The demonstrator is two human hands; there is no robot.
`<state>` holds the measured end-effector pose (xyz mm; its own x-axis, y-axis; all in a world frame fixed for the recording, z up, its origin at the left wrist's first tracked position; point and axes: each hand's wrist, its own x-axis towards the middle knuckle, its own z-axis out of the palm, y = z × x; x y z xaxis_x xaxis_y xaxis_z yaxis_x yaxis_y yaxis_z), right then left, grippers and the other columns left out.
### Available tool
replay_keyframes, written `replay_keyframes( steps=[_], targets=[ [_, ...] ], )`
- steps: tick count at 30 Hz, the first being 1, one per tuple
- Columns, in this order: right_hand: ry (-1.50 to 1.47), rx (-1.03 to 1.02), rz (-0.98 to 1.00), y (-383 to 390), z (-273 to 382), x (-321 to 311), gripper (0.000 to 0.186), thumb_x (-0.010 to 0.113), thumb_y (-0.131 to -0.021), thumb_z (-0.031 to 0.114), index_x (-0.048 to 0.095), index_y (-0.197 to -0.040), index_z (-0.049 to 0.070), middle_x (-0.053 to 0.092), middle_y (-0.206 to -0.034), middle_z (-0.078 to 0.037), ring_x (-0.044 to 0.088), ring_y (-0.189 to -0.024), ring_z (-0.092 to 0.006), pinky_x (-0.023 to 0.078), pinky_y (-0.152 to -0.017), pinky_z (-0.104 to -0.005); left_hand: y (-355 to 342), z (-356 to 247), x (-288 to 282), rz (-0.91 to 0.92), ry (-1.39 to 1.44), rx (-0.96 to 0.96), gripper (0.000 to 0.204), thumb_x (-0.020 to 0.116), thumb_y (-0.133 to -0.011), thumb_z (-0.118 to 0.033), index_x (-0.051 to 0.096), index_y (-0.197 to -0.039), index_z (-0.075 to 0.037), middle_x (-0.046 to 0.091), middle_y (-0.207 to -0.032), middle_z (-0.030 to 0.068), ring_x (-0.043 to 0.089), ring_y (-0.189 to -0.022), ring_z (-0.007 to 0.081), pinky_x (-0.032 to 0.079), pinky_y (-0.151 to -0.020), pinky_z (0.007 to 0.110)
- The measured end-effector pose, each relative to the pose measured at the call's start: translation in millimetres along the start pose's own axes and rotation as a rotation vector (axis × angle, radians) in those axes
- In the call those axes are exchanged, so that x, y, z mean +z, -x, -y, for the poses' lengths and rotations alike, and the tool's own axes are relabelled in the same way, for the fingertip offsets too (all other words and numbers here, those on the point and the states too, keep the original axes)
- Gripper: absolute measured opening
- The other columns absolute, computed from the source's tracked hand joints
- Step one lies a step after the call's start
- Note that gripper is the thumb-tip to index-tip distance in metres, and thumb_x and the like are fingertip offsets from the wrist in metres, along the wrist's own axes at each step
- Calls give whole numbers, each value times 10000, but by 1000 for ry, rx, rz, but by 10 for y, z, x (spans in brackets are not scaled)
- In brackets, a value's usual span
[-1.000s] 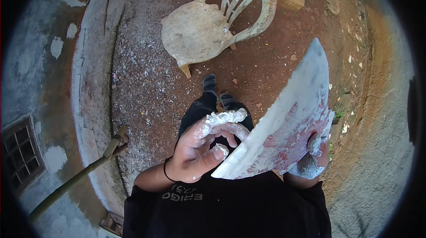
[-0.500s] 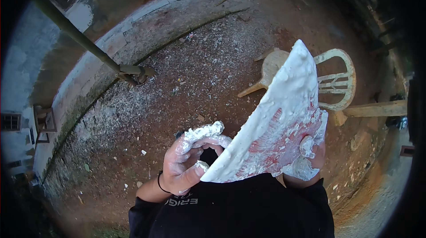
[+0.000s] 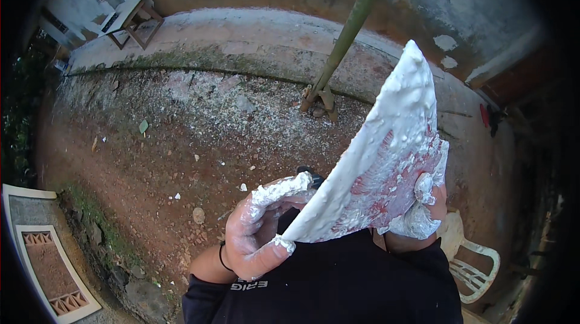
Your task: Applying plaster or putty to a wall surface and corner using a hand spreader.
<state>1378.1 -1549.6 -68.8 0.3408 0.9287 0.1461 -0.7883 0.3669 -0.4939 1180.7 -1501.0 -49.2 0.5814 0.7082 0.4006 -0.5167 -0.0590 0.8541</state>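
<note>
A broad, roughly triangular, curved piece [image 3: 386, 161], reddish pink under thick, wet-looking white paste, is held up before my chest with its point upward. My right hand [image 3: 429, 203] grips its right side. The paste-smeared thumb lies across the front face, and the other fingers are hidden behind. At the lower left corner, my left hand [image 3: 257, 227] has its fingers curled round the edge and its thumb against the rim. White paste thickly coats its index finger and thumb tip. Behind that index finger a small dark object [image 3: 311, 176] shows in part; its kind is unclear.
Beyond the hands lies reddish dirt ground [image 3: 151, 173] strewn with white flecks and stones. A bamboo pole [image 3: 353, 28] stands by a raised ledge [image 3: 241, 40] along the wall. A wooden table [image 3: 130, 16] is at far left, a plastic chair [image 3: 477, 263] close by at right.
My view has swung to the left: the pole now stands further right and the chair lower right. Both hands keep their hold on the coated piece, which has barely shifted against my body.
</note>
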Motion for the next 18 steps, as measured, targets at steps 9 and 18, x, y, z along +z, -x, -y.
replay_keyframes(
  steps=[9, 18],
  targets=[
    [9, 27, 115, -2267, -1351, 794, 612, 629, -720, 94, 295, -1232, 65, 444, -1180, -174, 472, -1073, -300, 388, -904, -463, -1413, -574, -1992, -492, -80, -112, 815, 745, -569, -271, 324, -1205, 17, 465, -1117, 146, 512, -938, 217, 433, -761, 324],
    [0, 171, 345, -3870, -2416, 2056, 603, 604, -713, 79, 296, -1230, 34, 453, -1172, -176, 478, -1065, -298, 390, -900, -450, -2217, -1462, -3705, -225, -144, 246, 699, 607, -725, -185, 238, -1259, 77, 409, -1191, 241, 415, -1128, 293, 290, -960, 407]
  ],
)
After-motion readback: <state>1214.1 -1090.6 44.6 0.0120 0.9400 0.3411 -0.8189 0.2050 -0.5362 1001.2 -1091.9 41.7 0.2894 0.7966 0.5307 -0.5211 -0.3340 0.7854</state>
